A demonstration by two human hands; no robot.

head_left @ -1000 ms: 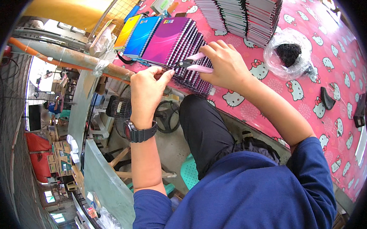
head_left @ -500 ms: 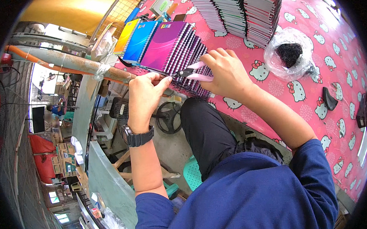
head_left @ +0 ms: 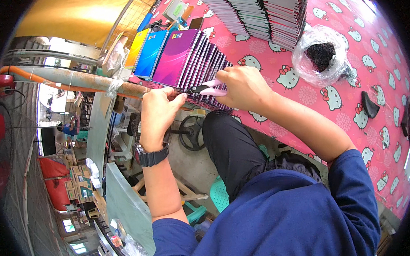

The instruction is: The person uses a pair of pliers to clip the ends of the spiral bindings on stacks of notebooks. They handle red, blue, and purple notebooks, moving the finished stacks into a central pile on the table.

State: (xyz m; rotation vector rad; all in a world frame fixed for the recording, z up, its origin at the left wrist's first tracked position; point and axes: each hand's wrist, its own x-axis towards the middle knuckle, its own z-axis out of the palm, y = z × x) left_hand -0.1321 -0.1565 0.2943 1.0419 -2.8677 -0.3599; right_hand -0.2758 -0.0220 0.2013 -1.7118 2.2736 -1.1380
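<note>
My right hand (head_left: 247,90) is closed around the pink handles of a pair of pliers (head_left: 197,89) with a dark head. Their jaws point left, to the near lower edge of a row of purple spiral notebooks (head_left: 175,58). Just left of the jaws, my left hand (head_left: 157,112) has thumb and fingertips pinched together at that edge. What it pinches is too small to make out. The purple notebooks lean overlapped, their wire coils facing right. A blue notebook (head_left: 149,56) and a yellow notebook (head_left: 138,43) lie left of them.
Tall stacks of spiral-bound notebooks (head_left: 280,19) stand at the back of the pink patterned tablecloth (head_left: 300,119). Right of these lies a clear plastic bag (head_left: 303,71) with black material inside. A small black object (head_left: 369,105) rests farther right. A rusty pipe (head_left: 91,80) runs in from the left.
The view has shifted slightly. The pliers' handles look closer together in my right hand, while the jaws stay by my left fingertips.
</note>
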